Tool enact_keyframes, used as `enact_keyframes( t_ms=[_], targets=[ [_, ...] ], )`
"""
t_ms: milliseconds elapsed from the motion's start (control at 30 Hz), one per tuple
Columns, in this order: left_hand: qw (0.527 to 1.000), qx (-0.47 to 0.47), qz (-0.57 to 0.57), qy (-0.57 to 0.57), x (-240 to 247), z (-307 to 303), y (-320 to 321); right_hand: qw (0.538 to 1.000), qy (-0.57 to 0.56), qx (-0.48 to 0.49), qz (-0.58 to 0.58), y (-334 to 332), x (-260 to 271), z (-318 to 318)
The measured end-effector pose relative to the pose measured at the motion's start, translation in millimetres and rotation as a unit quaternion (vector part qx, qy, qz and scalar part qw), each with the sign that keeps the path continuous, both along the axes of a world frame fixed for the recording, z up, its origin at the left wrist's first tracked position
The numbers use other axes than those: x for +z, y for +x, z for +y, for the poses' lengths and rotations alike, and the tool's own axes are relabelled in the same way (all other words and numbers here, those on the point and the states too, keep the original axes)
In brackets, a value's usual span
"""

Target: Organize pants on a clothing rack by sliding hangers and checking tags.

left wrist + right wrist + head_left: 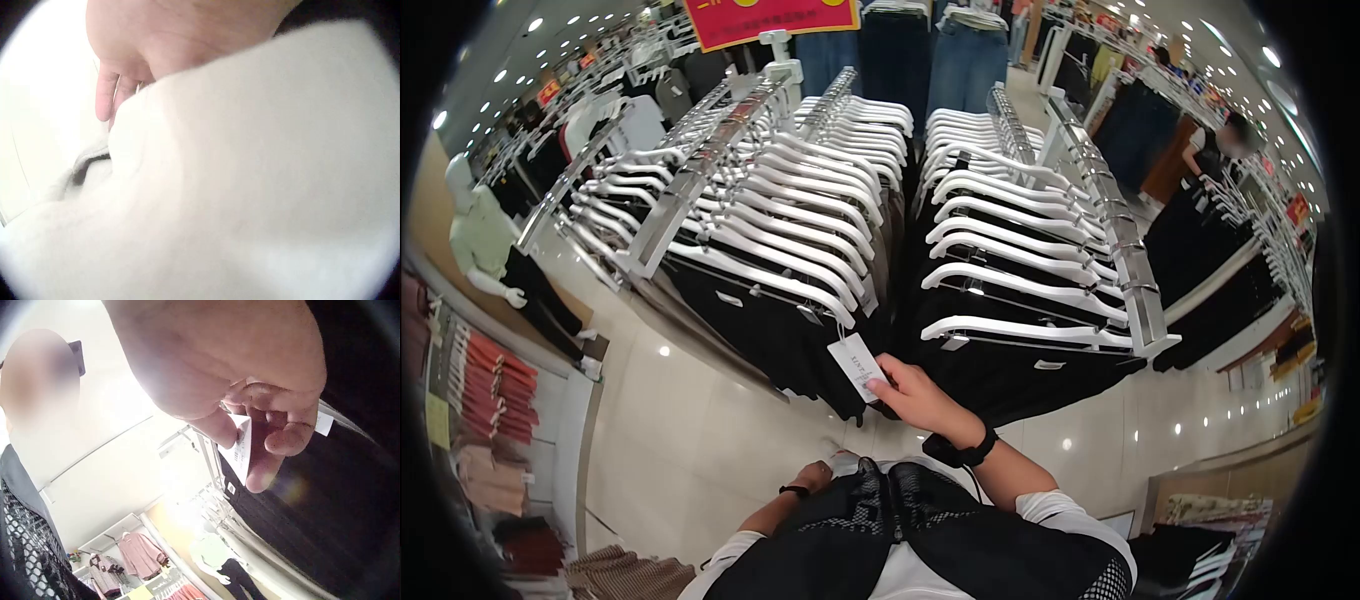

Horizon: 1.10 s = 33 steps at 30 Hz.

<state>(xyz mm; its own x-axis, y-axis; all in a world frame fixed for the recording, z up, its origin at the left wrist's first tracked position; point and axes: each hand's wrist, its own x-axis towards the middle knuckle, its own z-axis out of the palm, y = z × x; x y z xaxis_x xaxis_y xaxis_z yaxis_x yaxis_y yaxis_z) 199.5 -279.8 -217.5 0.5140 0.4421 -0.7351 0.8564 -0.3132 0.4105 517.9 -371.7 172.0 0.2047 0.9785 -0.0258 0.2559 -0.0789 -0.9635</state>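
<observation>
My right hand (pixel 920 398) pinches a white printed tag (pixel 855 368) that hangs at the front of the black garments (pixel 750 320) on the left rack. In the right wrist view the thumb and fingers of the right hand (pixel 250 394) hold the tag (pixel 240 450) beside dark fabric (pixel 300 506). Down by my side, near the light-coloured clothing, is my left hand (pixel 812 476). The left wrist view shows that hand (pixel 169 37) with fingers hanging loosely and holding nothing, partly behind pale cloth (pixel 250 162).
White hangers (pixel 1020 275) with black garments fill the right rack, ending in a metal bar (pixel 1135 290). A mannequin (pixel 485 235) stands at the left above shelves of folded clothes (pixel 495 385). Another person (pixel 1215 150) is among racks at the right. Jeans (pixel 970 65) hang behind.
</observation>
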Motion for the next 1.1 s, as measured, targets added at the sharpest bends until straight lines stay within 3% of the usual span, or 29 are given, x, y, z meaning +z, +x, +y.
enact_keyframes(
  t_ms=[133,233,267,367,500,600,633,733,800,900,1100],
  targets=[
    [0.999,-0.042,-0.015,-0.02,12,-16,-21,0.999,0.025,-0.018,0.009,-6,8,-1],
    [0.998,0.038,0.049,-0.004,-14,-21,-47,0.999,0.028,-0.028,0.034,-7,-4,2],
    [0.999,0.024,0.039,0.013,-36,-22,-62,0.998,0.013,-0.021,0.057,-6,-5,2],
    [0.992,0.122,0.033,-0.013,-16,-36,-79,0.987,-0.031,-0.007,0.159,-2,-6,4],
    [0.989,0.128,0.064,-0.04,-18,-55,-85,0.978,-0.044,-0.013,0.205,-1,-1,6],
    [0.996,0.044,-0.072,0.042,-39,-72,-98,0.98,-0.034,-0.031,0.194,-6,14,6],
    [0.996,0.064,-0.059,0.021,-43,-71,-99,0.98,-0.03,-0.034,0.195,-7,15,7],
    [0.996,0.084,0.002,-0.028,-36,-61,-93,0.986,-0.032,-0.031,0.159,-6,9,12],
    [0.996,0.045,0.068,-0.048,19,-44,-82,0.988,-0.031,-0.047,0.143,-10,9,16],
    [0.999,-0.017,0.014,-0.034,14,-13,-88,0.988,-0.023,-0.069,0.133,-17,6,21],
    [0.999,0.046,0.005,0.018,0,43,-93,0.983,-0.005,-0.128,0.132,-29,3,26]
  ],
)
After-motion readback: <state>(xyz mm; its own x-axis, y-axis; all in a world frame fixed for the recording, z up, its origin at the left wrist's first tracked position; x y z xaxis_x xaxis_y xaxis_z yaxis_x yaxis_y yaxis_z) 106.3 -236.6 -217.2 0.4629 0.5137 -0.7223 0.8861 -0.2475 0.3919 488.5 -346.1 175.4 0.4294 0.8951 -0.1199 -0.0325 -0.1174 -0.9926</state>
